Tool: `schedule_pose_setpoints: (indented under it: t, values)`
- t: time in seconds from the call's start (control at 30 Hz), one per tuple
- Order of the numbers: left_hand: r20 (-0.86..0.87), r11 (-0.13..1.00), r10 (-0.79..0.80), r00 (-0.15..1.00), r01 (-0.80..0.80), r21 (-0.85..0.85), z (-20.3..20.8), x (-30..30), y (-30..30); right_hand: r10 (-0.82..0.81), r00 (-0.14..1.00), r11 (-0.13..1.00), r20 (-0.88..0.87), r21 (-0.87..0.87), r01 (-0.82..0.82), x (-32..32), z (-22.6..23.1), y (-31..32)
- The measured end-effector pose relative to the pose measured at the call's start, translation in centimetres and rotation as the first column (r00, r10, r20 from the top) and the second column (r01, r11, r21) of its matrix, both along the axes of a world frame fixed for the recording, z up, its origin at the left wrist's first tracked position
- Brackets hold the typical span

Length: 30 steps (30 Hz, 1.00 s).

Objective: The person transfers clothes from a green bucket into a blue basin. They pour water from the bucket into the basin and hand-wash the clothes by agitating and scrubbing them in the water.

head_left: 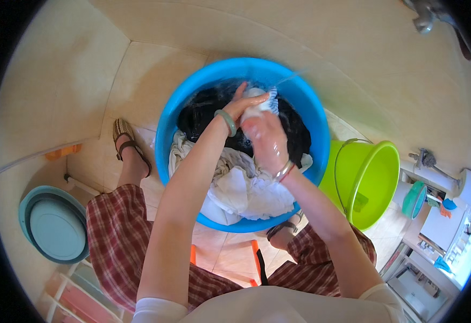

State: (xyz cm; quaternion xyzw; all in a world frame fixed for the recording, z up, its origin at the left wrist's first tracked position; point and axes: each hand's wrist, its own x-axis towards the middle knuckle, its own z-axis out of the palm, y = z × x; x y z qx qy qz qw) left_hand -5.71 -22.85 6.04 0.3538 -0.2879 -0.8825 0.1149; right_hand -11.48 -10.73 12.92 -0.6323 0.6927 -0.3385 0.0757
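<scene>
Both hands are together over a big blue basin [166,161]. Between them is a small wet white cloth with blue stripes [272,100]; its exact kind cannot be made out. My left hand [242,107], with a green bangle at the wrist, grips it from the left, fingers bent around it. My right hand [270,142], wet and slightly blurred, is closed on its near side. Below lie dark wet clothes [294,126] at the basin's far side. White clothes [246,191] are heaped at the near side, partly over the rim. A thin streak of water [292,77] shows above the cloth.
A lime-green bucket [359,188] with a handle stands close right of the basin. A grey-blue basin [31,215] is at the left wall. A metal tap [423,21] juts out top right. My legs straddle the basin, with an orange-legged stool [257,255] below me.
</scene>
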Motion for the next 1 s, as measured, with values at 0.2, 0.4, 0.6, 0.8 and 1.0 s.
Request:
schedule_pose_setpoints:
  t: [0.2,0.4,0.6,0.8,1.0]
  values:
    - [-0.503,0.945,0.274,0.820,-0.133,0.299,4.9,2.9,5.8,0.133,0.988,0.991,-0.083,-0.020,-0.135,4.5,6.9,2.9]
    - [-0.517,0.950,0.271,0.812,-0.140,0.279,8.8,2.8,9.2,-0.102,0.982,0.994,-0.156,-0.051,0.095,4.8,8.3,2.5]
    - [-0.237,0.816,0.135,0.962,-0.243,-0.524,4.6,1.6,10.2,-0.201,0.979,0.971,-0.027,-0.140,0.195,3.1,7.4,2.4]
    - [-0.203,0.881,0.468,0.860,-0.473,0.028,3.2,0.9,9.1,-0.189,0.952,0.954,0.242,-0.185,0.236,1.8,6.2,1.9]
    - [0.237,0.849,0.508,0.828,-0.435,-0.299,5.2,0.6,9.6,-0.441,0.818,0.879,0.370,-0.007,0.477,-2.2,0.2,2.2]
